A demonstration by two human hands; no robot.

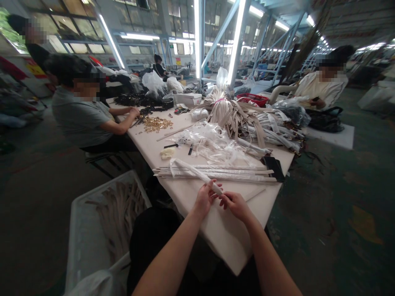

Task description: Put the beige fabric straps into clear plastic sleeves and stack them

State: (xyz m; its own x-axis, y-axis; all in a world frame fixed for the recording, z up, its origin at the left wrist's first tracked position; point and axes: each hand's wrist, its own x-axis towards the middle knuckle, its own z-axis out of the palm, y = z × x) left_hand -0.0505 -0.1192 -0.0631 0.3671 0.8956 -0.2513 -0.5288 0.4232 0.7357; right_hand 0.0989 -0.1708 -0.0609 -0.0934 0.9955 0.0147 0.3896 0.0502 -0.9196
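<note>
Hands: Your left hand (205, 200) was curled closed around a white wrapped strap (202, 174), while the fingers (230, 200) of your right hand (237, 207) were pressed together at its tip, the contact partly hidden.

Strap: It was held above the tabletop (222, 234), toward the near corner, and ran diagonally away from you to a stack of long wrapped strips (216, 173), where its far end lay across them.

Handling: Your hold looked best suited to keeping the tip steady between your fingertips, with the wrapping flat and the strap free of twists.

Edges: The tabletop narrowed to its near corner in front of you, and its right edge ran close beside your right hand.

Open room: Bare white surface lay around your hands, broken on the right by a thin pale strip (254, 195).

Left side: A white plastic crate (78, 234) of beige straps (120, 216) stood on the floor just off the left edge, below your left elbow.
</note>
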